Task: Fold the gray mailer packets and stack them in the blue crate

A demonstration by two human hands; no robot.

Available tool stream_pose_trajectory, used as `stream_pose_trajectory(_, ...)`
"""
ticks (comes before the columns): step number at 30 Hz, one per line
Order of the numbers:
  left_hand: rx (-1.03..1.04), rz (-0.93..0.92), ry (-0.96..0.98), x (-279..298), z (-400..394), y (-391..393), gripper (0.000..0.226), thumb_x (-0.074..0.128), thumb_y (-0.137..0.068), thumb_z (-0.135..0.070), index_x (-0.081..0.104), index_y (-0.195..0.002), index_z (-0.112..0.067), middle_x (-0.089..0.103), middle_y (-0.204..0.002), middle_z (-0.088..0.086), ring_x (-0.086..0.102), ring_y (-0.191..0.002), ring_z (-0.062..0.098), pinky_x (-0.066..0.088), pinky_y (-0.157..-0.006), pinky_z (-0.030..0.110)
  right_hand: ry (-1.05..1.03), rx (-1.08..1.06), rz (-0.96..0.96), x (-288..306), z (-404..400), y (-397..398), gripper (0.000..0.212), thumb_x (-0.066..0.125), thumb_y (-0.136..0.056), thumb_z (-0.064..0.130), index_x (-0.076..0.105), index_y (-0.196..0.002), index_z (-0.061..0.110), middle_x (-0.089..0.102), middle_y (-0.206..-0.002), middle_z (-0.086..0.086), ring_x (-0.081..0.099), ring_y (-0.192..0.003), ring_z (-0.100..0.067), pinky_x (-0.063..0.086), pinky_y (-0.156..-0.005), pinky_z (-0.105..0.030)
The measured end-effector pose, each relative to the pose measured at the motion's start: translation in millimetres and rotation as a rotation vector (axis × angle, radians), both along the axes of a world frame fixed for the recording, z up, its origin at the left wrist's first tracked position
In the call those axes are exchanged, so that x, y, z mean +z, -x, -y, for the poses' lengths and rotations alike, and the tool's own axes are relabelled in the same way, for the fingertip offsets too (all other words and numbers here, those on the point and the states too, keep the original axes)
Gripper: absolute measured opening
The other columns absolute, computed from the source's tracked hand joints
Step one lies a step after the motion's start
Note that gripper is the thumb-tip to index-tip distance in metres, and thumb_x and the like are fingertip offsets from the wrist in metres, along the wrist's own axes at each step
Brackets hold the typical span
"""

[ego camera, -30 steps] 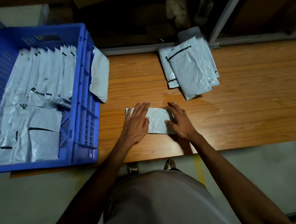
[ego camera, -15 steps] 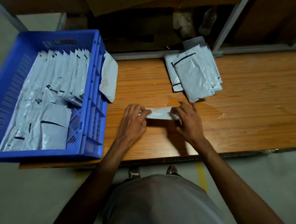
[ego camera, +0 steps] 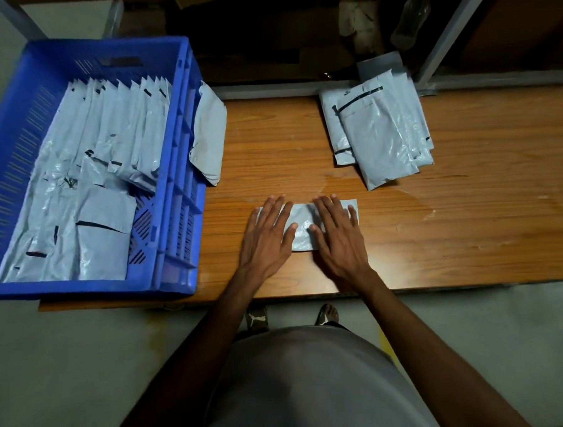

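A gray mailer packet (ego camera: 302, 227) lies folded flat on the wooden table (ego camera: 454, 230) near its front edge. My left hand (ego camera: 268, 237) presses its left part with straight fingers. My right hand (ego camera: 338, 233) presses its right part the same way, fingers spread. The blue crate (ego camera: 176, 160) stands at the table's left end and holds several folded gray packets (ego camera: 108, 176) in overlapping rows. A pile of unfolded gray packets (ego camera: 380, 133) sits at the back of the table, right of centre.
One gray packet (ego camera: 209, 135) leans against the crate's right outer wall. Metal shelf posts (ego camera: 453, 24) and dark clutter stand behind the table. The floor and my feet (ego camera: 258, 317) show below the table's front edge.
Half a second ago both hands pinched the packet's ends, lifting its edge over in a fold. Now the packet lies flat and both hands press it down with straight fingers.
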State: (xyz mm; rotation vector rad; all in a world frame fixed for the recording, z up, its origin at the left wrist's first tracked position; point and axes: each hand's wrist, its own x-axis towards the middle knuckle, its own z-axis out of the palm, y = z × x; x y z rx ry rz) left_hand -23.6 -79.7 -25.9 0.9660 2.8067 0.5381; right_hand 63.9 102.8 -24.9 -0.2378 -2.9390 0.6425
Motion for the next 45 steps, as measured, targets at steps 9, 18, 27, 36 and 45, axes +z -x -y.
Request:
stream_pose_trajectory(9, -0.02, -0.127, 0.058, -16, -6, -1, 0.057, 0.02, -0.113, -0.041, 0.021, -0.166, -0.021, 0.019, -0.172, -0.005, 0.008, -0.161, 0.019, 0.007, -0.13, 0.049, -0.091, -0.025, 0.054, -16, -1, 4, 0.057, 0.026, -0.113, 0.044, 0.018, -0.167, 0.03, 0.013, -0.175, 0.008, 0.0, -0.162, -0.015, 0.003, -0.131, -0.051)
stream_pose_trajectory(18, -0.018, -0.08, 0.005, -18, -8, 6, 0.054, 0.031, -0.112, -0.037, 0.031, -0.163, -0.019, 0.03, -0.169, -0.003, 0.021, -0.158, 0.016, 0.021, -0.127, 0.045, -0.062, -0.035, 0.092, -12, -3, 10, 0.056, 0.031, -0.112, 0.041, 0.021, -0.167, 0.031, 0.016, -0.174, 0.009, 0.004, -0.162, -0.016, 0.006, -0.131, -0.05)
stream_pose_trajectory(27, -0.009, -0.048, 0.023, -15, -11, 6, 0.054, 0.03, -0.112, -0.036, 0.032, -0.163, -0.019, 0.029, -0.169, -0.004, 0.022, -0.158, 0.016, 0.018, -0.128, 0.043, -0.038, -0.012, 0.113, -11, -5, 12, 0.056, 0.031, -0.113, 0.041, 0.021, -0.167, 0.03, 0.014, -0.174, 0.01, 0.002, -0.162, -0.016, 0.005, -0.13, -0.051)
stream_pose_trajectory(36, 0.005, -0.033, 0.067, -11, -11, 3, 0.055, 0.021, -0.112, -0.039, 0.033, -0.163, -0.021, 0.033, -0.168, -0.006, 0.019, -0.158, 0.015, 0.016, -0.128, 0.048, 0.035, -0.006, 0.083, -10, -6, 7, 0.053, 0.027, -0.115, 0.041, 0.022, -0.166, 0.032, 0.016, -0.174, 0.011, 0.0, -0.161, -0.01, 0.004, -0.131, -0.048)
stream_pose_trajectory(45, -0.047, -0.058, 0.107, -5, -36, -11, 0.058, 0.022, -0.112, -0.044, 0.026, -0.165, -0.02, 0.026, -0.171, -0.003, 0.013, -0.16, 0.016, 0.017, -0.127, 0.05, 0.073, -0.095, 0.06, -12, -35, -6, 0.054, 0.027, -0.113, 0.04, 0.024, -0.166, 0.029, 0.017, -0.174, 0.007, 0.004, -0.162, -0.014, 0.012, -0.128, -0.054)
